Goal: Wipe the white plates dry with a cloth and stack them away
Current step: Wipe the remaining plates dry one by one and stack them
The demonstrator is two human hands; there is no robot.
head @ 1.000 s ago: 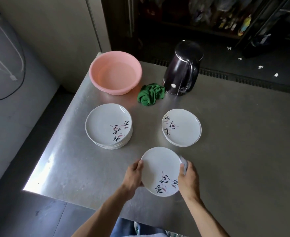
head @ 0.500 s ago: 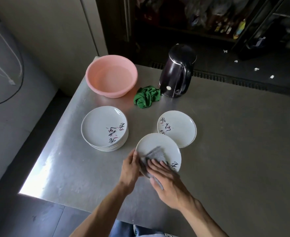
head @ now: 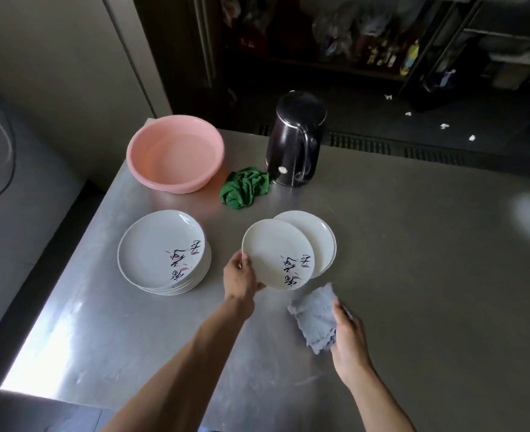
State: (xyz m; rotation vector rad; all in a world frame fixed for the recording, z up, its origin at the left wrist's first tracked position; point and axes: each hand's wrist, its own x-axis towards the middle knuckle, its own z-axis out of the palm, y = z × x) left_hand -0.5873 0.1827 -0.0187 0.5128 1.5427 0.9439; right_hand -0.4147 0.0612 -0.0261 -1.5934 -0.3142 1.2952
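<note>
Plate (head: 277, 254), pinched at its left rim by the left hand (head: 241, 275), partly covers the right stack (head: 323, 241). Right hand (head: 349, 335) grips the cloth (head: 315, 319).

A pink basin (head: 175, 153), green rag (head: 245, 189) and black kettle (head: 294, 141) share the steel table (head: 413, 275).

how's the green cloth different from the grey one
Colour: the green cloth is deep green, the grey cloth pale blue-grey. Pose: the green cloth lies crumpled on the table beside the black kettle; the grey cloth looks flatter. State: no hand touches the green cloth; the right hand grips the grey cloth. Both are soft fabric.
</note>
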